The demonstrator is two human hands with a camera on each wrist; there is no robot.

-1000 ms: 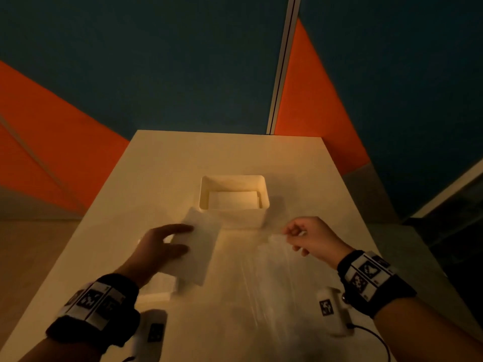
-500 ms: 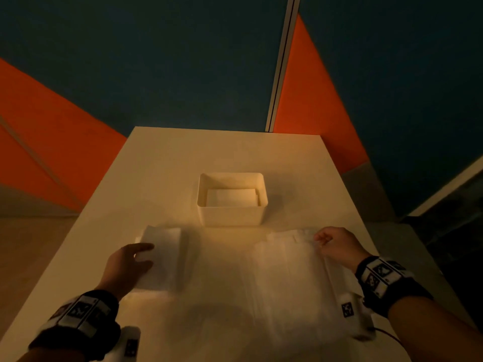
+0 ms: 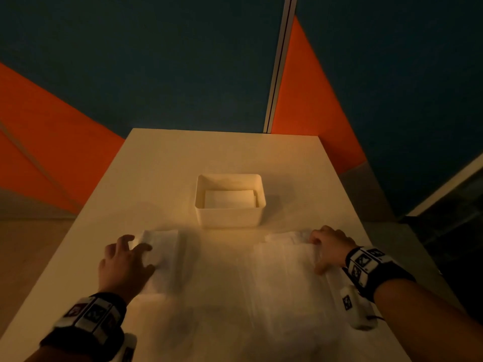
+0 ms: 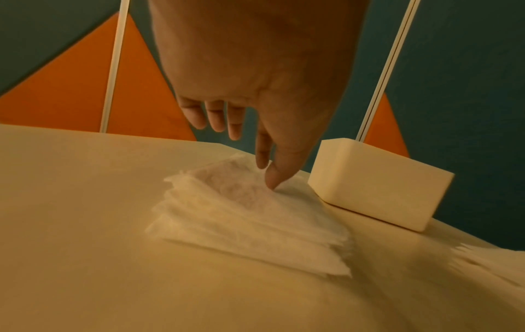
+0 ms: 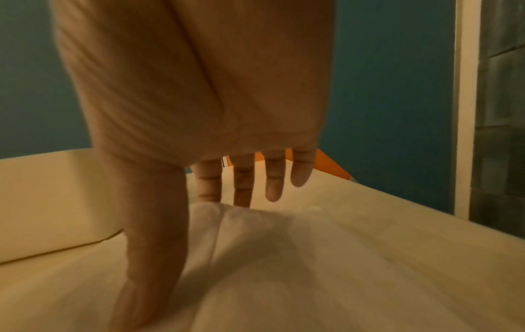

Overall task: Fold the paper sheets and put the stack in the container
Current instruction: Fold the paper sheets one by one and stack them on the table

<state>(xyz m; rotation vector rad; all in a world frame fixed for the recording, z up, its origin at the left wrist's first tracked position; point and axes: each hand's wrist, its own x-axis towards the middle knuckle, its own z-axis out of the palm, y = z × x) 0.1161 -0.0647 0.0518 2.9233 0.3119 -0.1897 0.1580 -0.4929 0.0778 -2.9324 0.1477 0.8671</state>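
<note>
A white container stands mid-table with a folded paper lying inside. A folded paper stack lies flat on the table, front left of the container. My left hand hovers over the stack's left side, fingers spread. In the left wrist view the left hand touches the stack with thumb and index tips. A large unfolded sheet lies front right. My right hand rests on its far right corner, with straight fingers at the rumpled edge of the sheet.
The pale table runs back to a blue and orange wall. Its left and right edges fall off to the floor. In the wrist views the container sits just right of the stack and the container just left of my right hand.
My left hand laid the folded stack down flat, left of the container, and eased its fingers. My right hand moved right and spread the big sheet flat on the table.
</note>
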